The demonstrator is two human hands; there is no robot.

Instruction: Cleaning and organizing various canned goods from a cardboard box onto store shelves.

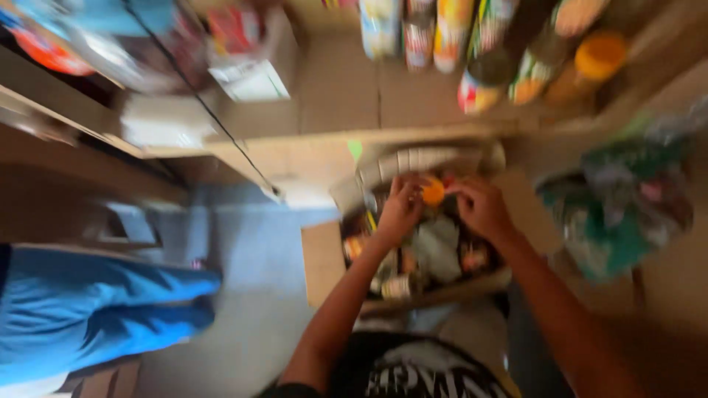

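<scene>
Clearly blurred, the left hand point(400, 210) curls its fingers around an orange-capped item point(433, 191) over the open cardboard box point(322, 259). At three o'clock from the cap, the right hand point(481, 208) pinches the same item, fingers close together.

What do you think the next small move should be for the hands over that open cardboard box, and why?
Probably lift the orange-capped item straight up out of the cardboard box. The left hand and right hand both close around it from either side, and bottles crowd the box beneath, so a vertical pull seems least likely to snag. Blur hides the exact grip.
</scene>
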